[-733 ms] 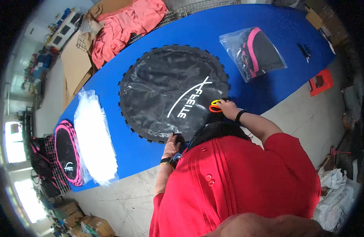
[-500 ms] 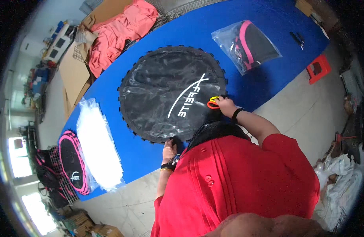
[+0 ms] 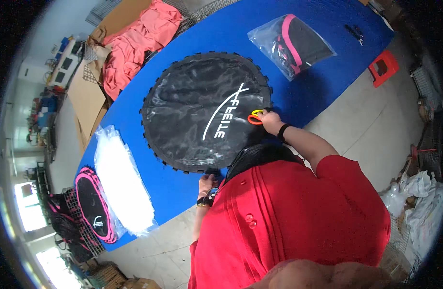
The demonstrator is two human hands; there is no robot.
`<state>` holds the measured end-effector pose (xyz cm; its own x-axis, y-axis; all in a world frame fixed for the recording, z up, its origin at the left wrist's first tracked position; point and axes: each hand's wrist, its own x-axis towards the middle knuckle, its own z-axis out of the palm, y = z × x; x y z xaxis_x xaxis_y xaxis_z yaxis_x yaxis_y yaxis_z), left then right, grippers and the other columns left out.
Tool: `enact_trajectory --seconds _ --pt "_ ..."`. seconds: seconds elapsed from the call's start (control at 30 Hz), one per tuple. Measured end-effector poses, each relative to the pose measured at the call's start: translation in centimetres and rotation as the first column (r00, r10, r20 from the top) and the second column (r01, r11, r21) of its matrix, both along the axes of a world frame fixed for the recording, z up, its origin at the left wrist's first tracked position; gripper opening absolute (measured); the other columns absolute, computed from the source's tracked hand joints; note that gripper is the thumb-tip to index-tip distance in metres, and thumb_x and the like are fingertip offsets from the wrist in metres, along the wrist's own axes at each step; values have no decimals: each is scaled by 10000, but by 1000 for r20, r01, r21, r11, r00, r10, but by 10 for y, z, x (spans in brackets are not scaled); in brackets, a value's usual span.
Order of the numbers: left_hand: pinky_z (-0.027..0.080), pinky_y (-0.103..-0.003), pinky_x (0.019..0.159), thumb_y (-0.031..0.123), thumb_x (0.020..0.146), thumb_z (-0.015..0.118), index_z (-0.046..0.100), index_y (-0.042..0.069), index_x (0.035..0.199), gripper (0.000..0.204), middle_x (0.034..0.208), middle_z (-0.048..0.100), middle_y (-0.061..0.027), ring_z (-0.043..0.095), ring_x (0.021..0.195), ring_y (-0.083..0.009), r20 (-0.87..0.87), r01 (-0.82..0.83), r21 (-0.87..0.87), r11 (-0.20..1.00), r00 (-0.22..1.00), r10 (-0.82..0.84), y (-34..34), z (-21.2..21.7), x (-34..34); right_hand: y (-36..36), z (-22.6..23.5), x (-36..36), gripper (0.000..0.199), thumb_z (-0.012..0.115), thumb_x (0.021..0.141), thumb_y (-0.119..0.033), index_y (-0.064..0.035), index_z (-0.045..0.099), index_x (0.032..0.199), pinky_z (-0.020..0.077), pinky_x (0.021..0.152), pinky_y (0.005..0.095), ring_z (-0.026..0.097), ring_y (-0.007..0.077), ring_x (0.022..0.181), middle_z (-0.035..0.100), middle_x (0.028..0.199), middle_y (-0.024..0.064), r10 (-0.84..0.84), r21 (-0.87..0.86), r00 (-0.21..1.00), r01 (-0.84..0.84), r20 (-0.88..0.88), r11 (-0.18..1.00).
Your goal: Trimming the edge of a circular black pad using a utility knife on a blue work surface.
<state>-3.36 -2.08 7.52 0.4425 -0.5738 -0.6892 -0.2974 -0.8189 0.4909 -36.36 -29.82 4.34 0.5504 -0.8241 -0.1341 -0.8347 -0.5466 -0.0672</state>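
A round black mat (image 3: pixel 192 111) with small tabs along its edge and white printing lies flat on the blue table. My right hand (image 3: pixel 271 121) is closed on a pair of scissors (image 3: pixel 254 117) with yellow and orange handles, at the mat's right edge; the blades do not show clearly. Against the mat's near edge is my left hand (image 3: pixel 206 183), its fingers curled at a small dark piece. What it grips there I cannot make out. Black material (image 3: pixel 260 156) bunches against my red shirt, just past the mat's near right edge.
A clear bag (image 3: pixel 292 45) with a black and pink piece lies at the far right, near a dark tool (image 3: pixel 354 33). White plastic bags (image 3: pixel 122 178) and black-and-pink oval mats (image 3: pixel 94 204) are stacked left. Pink cloth (image 3: pixel 139 43) sits beyond the table; a red stool (image 3: pixel 383 68) stands right.
My left hand's fingers have curled in at the mat's near edge. The scissors stay in my right hand at about the same spot on the mat. The whole view has shifted slightly.
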Motion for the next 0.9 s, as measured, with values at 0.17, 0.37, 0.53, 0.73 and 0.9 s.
enact_trajectory --seconds 0.17,0.37,0.53,0.73,0.9 --pt "601 -371 590 226 979 614 610 -68 911 302 796 693 -179 708 674 -289 -467 -418 -100 903 821 328 -15 -6 -10 -10 -5 -2 191 517 907 -124 -80 636 1049 539 565 388 701 269 696 677 877 108 99 -194 995 -97 0 976" --pt "613 -419 566 180 938 646 599 -99 837 300 779 681 -185 704 646 -317 -459 -524 -43 850 766 449 -27 -12 -22 -42 0 -3 168 531 879 -115 -86 637 1007 501 524 382 679 259 627 664 811 107 143 -218 987 -123 77 968" --pt "618 -434 564 154 921 648 607 -104 820 280 775 667 -191 715 672 -341 -460 -735 36 677 589 664 -24 -63 -29 -85 0 5 241 526 886 -100 -65 631 1100 542 591 384 707 279 735 683 923 135 91 -60 995 -89 32 994" --pt "613 -432 588 161 937 658 613 -104 890 273 813 666 -196 711 703 -325 -572 -871 176 458 288 768 -12 -103 -28 -121 0 17 296 491 941 -131 -68 623 1198 561 616 402 721 289 783 686 1015 149 68 47 997 -67 -23 997" --pt "598 -425 586 194 950 677 626 -48 981 250 824 674 -155 689 682 -289 -620 -886 230 402 185 762 -20 -87 -37 -129 0 20 294 469 966 -153 -86 611 1214 567 650 439 716 323 829 671 1031 156 9 89 1000 -8 -18 996"
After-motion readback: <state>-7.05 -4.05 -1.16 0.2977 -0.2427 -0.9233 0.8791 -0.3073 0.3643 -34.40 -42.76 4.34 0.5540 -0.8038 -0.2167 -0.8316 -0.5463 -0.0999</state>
